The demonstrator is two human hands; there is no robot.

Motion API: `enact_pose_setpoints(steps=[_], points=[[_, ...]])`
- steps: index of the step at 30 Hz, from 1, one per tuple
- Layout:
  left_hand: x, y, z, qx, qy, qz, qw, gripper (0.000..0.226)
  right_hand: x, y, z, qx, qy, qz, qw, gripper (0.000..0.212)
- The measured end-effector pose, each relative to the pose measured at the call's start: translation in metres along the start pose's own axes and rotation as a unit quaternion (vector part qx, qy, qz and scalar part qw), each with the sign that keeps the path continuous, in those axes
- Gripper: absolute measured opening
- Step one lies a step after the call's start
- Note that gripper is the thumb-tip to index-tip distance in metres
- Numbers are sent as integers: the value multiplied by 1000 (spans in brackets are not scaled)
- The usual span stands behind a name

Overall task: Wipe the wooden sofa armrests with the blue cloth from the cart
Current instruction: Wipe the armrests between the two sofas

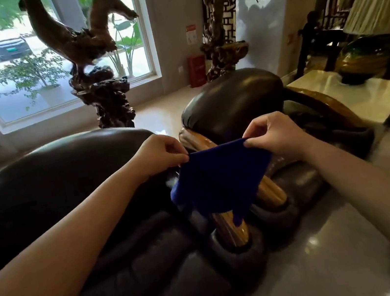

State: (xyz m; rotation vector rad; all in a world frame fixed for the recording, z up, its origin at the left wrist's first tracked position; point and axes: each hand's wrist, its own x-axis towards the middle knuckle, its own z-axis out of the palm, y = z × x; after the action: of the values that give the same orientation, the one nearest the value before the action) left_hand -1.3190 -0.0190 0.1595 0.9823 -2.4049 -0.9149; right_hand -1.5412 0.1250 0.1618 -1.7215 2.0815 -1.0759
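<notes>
The blue cloth hangs in the air in front of me, stretched along its top edge. My left hand pinches its upper left corner and my right hand pinches its upper right corner. Behind and below the cloth runs the glossy wooden sofa armrest, set between two dark leather sofas; the cloth hides its middle stretch. The armrest's far end shows between my hands. The cloth's lower edge hangs close over the wood; whether it touches is unclear.
A dark leather sofa back lies to the left, another leather seat beyond the armrest. A carved wooden bird sculpture stands by the window. A white-topped side table with a lamp is at right. Polished floor lies lower right.
</notes>
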Motion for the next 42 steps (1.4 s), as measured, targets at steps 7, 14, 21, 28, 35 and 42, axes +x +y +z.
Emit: enact_pose_setpoints(steps=[7,14,21,28,35,42], points=[[55,-19,89,13,-8,-65,998,6,34,102,3,31,-77,34,996,16],[52,-61,199,-34,23,-164,986,27,31,218,51,69,-157,63,983,22],[5,-101,311,-47,64,-259,963,18,9,308,111,90,-263,52,959,19],[2,-152,385,-55,59,-309,948,12,-11,377,172,66,-300,61,950,25],[27,-214,427,-40,63,-272,959,20,-2,425,227,71,-271,62,958,18],[52,-282,490,-8,131,-197,972,20,6,481,299,62,-207,30,976,18]])
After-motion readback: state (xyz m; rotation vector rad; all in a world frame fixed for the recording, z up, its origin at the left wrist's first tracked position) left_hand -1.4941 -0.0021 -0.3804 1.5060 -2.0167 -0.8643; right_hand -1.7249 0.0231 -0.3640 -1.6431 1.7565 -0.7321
